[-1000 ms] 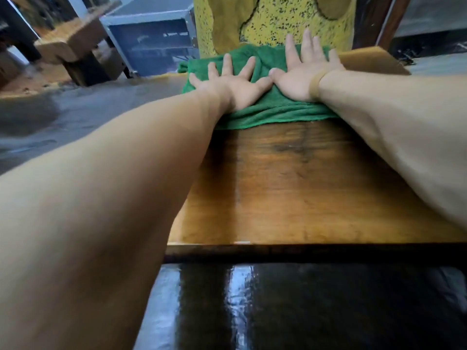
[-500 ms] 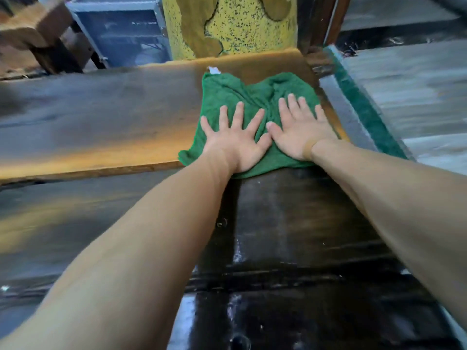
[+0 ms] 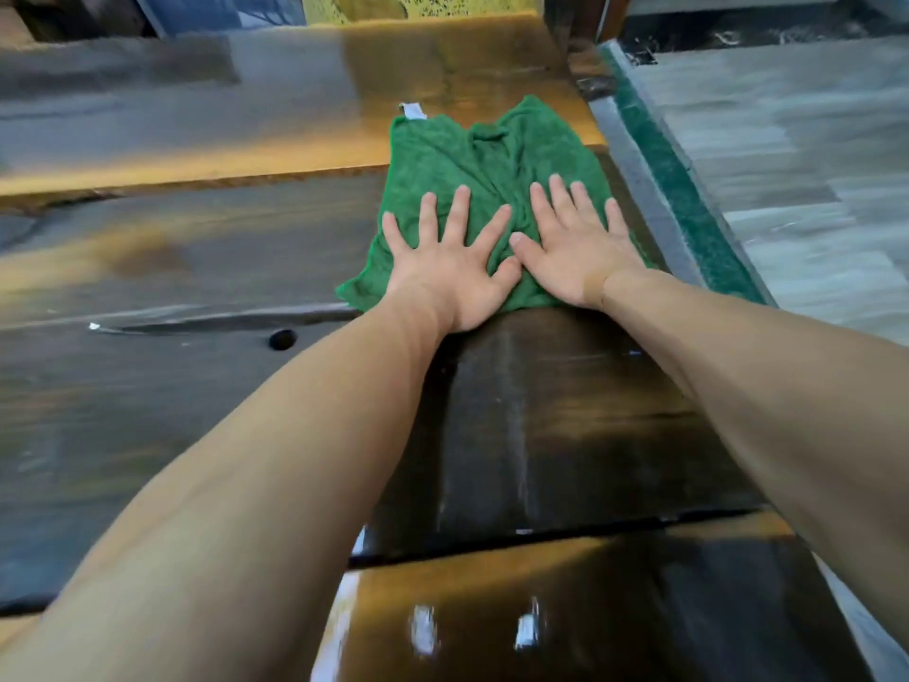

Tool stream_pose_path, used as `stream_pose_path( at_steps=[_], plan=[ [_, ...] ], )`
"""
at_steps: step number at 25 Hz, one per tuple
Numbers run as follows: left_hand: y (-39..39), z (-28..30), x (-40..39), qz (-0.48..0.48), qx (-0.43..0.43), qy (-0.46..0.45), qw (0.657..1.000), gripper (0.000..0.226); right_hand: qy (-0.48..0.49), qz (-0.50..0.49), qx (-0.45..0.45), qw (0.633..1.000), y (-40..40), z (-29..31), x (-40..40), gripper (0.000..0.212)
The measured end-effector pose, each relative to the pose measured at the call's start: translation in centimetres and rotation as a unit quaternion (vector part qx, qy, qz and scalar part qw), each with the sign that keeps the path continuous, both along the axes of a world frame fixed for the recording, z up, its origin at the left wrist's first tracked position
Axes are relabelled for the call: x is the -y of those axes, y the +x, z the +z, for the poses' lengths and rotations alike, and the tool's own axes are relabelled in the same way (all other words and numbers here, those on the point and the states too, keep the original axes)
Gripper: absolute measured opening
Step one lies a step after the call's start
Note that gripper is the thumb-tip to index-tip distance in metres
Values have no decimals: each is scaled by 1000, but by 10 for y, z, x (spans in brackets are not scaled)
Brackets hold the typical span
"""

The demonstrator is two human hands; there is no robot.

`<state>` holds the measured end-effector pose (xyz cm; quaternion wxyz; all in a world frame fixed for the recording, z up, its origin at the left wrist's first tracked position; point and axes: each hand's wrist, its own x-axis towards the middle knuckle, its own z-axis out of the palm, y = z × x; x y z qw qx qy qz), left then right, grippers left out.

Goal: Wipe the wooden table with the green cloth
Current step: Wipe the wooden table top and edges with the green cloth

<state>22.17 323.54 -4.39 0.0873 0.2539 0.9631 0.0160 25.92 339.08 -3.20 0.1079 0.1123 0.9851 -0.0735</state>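
On wooden table (image 3: pixel 196 386), right side: left hand (image 3: pixel 445 268) and right hand (image 3: pixel 573 253) flat, fingers spread, pressing green cloth (image 3: pixel 492 160). Wiping stroke underway; next needs even pressure, fresh strip.

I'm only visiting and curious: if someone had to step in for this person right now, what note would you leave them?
Left hand: flat, fingers spread, pressing on the crumpled green terry cloth.
Right hand: flat beside it, thumbs nearly touching, also pressing on the cloth.
The cloth lies near the right edge of the long glossy wooden table, its small white tag at the far corner.
Done: cannot tell how much has been wiped; the dark wood below the hands shines.
Left: likely the long stretch of table to the left, and the far amber strip.
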Motion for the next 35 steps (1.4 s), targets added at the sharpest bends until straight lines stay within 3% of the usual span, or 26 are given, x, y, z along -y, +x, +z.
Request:
stream_pose_path(
  at_steps=[15, 27, 35],
  plan=[
    [271, 23, 71, -64, 71, -22, 995, 69, -26, -20, 46, 998, 287, 21, 64, 72],
    [498, 37, 119, -34, 154, -19, 987, 80, 0, -21, 76, 997, 513, 27, 114, 74],
    [592, 45, 148, -39, 192, -18, 980, 79, 27, -33, 108, 993, 608, 37, 146, 81]
  ],
)
